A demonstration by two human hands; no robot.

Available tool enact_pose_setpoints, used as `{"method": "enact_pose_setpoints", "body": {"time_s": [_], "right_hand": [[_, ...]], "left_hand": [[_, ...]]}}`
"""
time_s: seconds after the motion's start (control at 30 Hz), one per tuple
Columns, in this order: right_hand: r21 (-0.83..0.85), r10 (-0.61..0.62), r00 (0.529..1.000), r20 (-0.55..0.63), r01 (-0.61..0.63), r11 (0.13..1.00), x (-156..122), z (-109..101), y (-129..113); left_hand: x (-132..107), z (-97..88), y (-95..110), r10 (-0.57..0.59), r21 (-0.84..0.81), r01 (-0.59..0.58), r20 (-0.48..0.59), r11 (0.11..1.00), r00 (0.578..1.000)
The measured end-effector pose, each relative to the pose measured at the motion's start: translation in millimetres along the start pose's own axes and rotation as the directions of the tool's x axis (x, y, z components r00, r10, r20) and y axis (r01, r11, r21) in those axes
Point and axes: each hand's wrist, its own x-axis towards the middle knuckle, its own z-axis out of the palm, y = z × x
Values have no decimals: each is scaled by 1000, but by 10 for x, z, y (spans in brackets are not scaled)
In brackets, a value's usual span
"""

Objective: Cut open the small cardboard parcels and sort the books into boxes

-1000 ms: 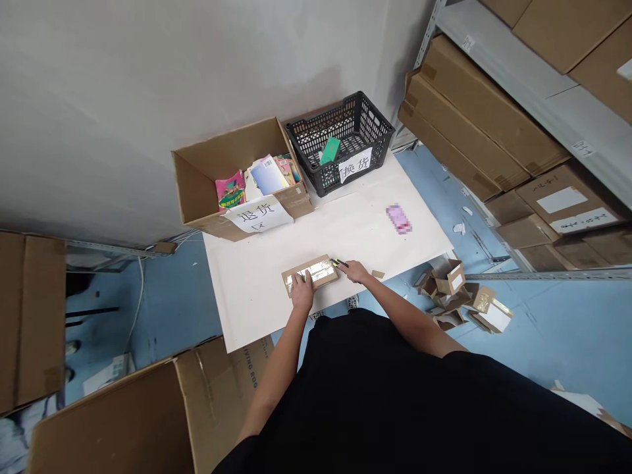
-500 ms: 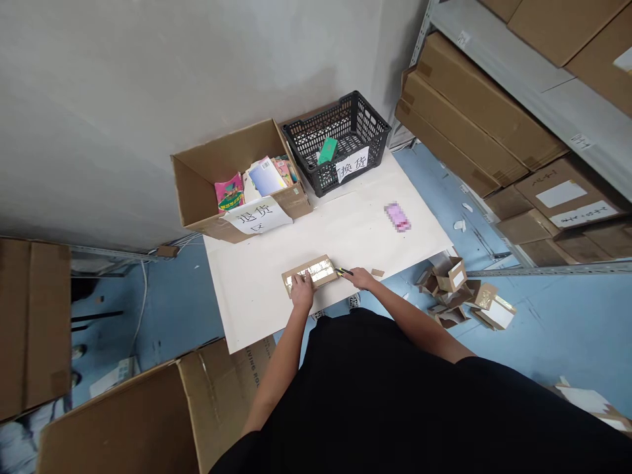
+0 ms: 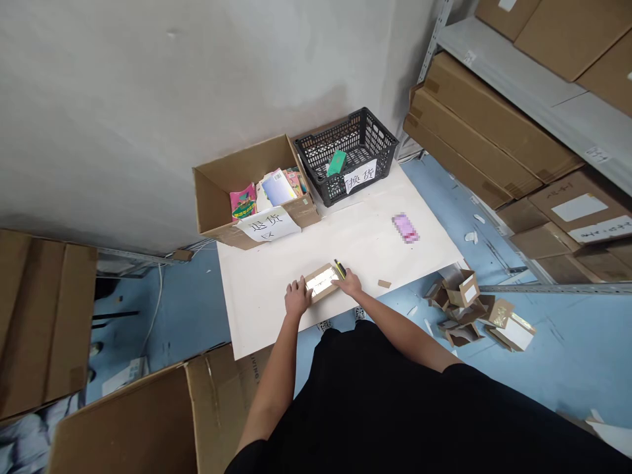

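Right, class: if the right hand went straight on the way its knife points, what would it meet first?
Probably the cardboard box, near its right front corner; only bare tabletop lies beyond the knife in the right hand. Depth is unclear: it might reach the black crate.

The white table (image 3: 257, 289) lies bare to the left of the left hand (image 3: 297, 297) and across its middle, leaving free passage between the near edge and the far row. At the near edge the small parcel (image 3: 320, 282) takes up the room, with the left hand flat at one end and the right hand (image 3: 351, 283) closed round a yellow knife (image 3: 340, 268) at the other. The far edge is blocked by an open cardboard box (image 3: 217, 197) of books and a black crate (image 3: 368, 135), side by side. On the right only a pink item (image 3: 405, 228) and a cardboard scrap (image 3: 384, 284) lie, well apart. Torn cartons (image 3: 464, 309) litter the floor beyond
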Motion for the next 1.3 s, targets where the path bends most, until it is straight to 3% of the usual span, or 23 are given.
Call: {"method": "enact_pose_setpoints", "body": {"time_s": [0.07,0.13,0.3,0.47,0.6,0.73,0.83,0.9,1.0,1.07,1.17,1.3], "right_hand": [[-5,29,999,-38,-29,1000,166,-45,-137],[-8,40,996,-85,-41,999,350,-122,-297],[-3,51,990,-128,-52,999,701,-285,-664],[49,10,996,-87,-6,999,663,-336,-576],[180,-13,1000,-17,15,983,365,-210,-279],[314,-62,998,16,54,948,74,0,-184],[368,-42,999,-4,40,929,-49,129,-262],[349,-12,998,-55,30,937,-98,227,-329],[341,37,997,-63,-14,940,-161,449,-409],[396,54,998,-34,-36,918,-204,632,-460],[493,41,999,-36,-18,870,-262,847,-561],[647,-4,996,88,-54,760,-339,909,-748]], "left_hand": [[-86,86,87,-63,-19,63,13,998,998],[-178,184,211,-46,-53,46,17,997,999],[-321,371,533,195,-117,-194,-4,974,981],[-300,328,533,239,-74,-237,14,969,971],[-290,289,300,265,-107,-257,64,960,962],[-311,329,-121,243,-157,-227,88,961,966],[-320,365,-555,129,-163,-102,168,981,977],[-321,382,-794,62,-171,-35,157,985,986],[-318,395,-939,133,-194,-114,91,974,987],[-316,409,-930,215,-201,-188,126,962,968],[-327,472,-981,240,-238,-196,175,951,955],[-375,623,-1456,184,-297,-128,169,946,968]]}}
